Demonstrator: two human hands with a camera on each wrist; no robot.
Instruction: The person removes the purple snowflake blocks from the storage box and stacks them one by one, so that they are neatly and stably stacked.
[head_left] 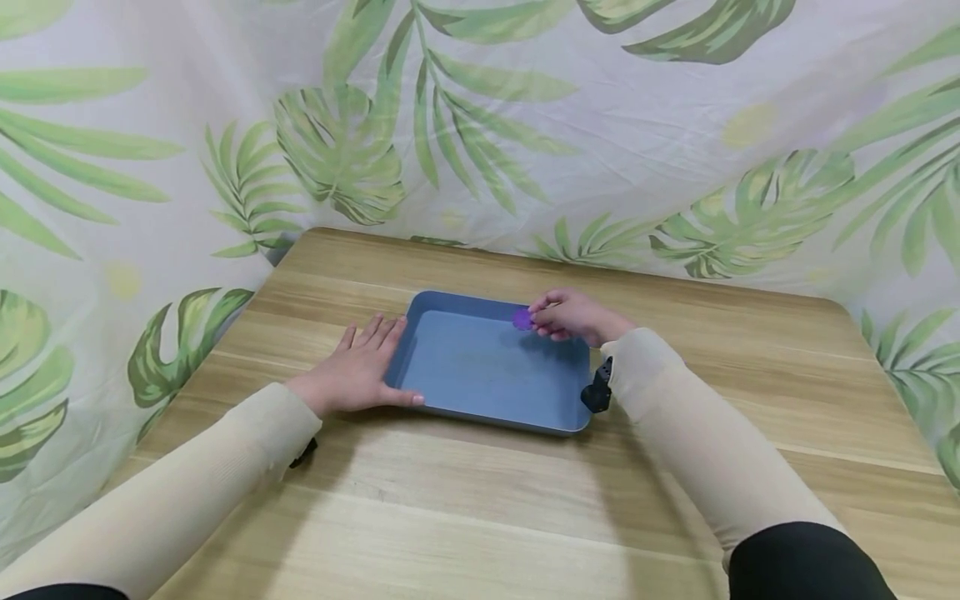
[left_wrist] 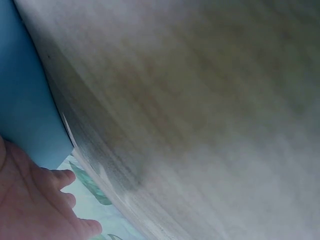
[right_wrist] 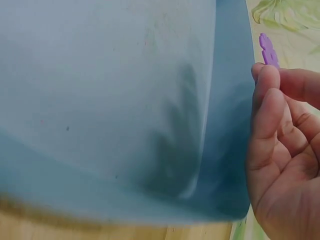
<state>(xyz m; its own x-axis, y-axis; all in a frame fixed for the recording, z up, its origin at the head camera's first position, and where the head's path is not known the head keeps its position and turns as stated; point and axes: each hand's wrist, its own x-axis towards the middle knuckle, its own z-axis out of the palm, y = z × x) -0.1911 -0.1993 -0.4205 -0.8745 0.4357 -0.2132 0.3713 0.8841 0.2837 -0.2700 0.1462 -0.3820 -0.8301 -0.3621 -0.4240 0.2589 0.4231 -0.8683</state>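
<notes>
A shallow blue rectangular tray (head_left: pixel 480 367) lies on the wooden table. My left hand (head_left: pixel 358 371) rests against its left side with fingers spread and the thumb at the front rim; in the left wrist view the palm (left_wrist: pixel 30 205) is beside the tray's blue wall (left_wrist: pixel 30 90). Over the tray's far right part, my right hand (head_left: pixel 573 317) pinches a small flat purple piece (head_left: pixel 522 319) between thumb and fingers. In the right wrist view the purple piece (right_wrist: pixel 269 51) has a bumpy, notched edge and sticks up from the fingertips. Its exact kind is unclear.
The wooden table (head_left: pixel 465 517) extends around the tray on every side. Behind it hangs a white cloth with green leaf prints (head_left: pixel 480 125). A black wrist camera (head_left: pixel 597 387) sits on the right wrist near the tray's right edge.
</notes>
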